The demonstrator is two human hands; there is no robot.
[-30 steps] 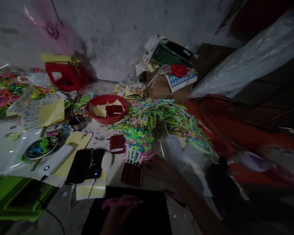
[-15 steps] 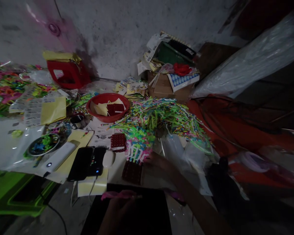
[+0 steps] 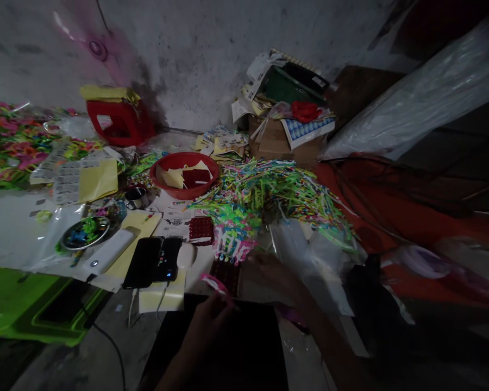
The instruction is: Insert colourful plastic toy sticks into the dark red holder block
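My left hand (image 3: 212, 316) is closed on a thin pink plastic piece (image 3: 215, 282), which sticks up from its fingers over the front edge of the table. My right hand (image 3: 271, 271) is low over the table, right of a dark red block (image 3: 224, 274) with a raised pattern. Its fingers are too dark and smeared to read. Just beyond lies a cluster of pink, white and green plastic pieces (image 3: 234, 241), the near end of a large heap of coloured strips (image 3: 277, 182). Left of that cluster sits a second dark red block (image 3: 201, 231).
A red basin (image 3: 157, 182) holds cards and dark red blocks. Two black phone-like devices (image 3: 142, 262), a white mouse-shaped object (image 3: 186, 255), a white power bank (image 3: 108, 251) and a bowl (image 3: 67, 243) of small pieces lie leftward. Clear plastic bags (image 3: 293, 244) lie right.
My left hand has risen toward the dark red block, tilting the pink piece upward. My right hand has drawn slightly away from the pink cluster. The camera view has shifted a little.
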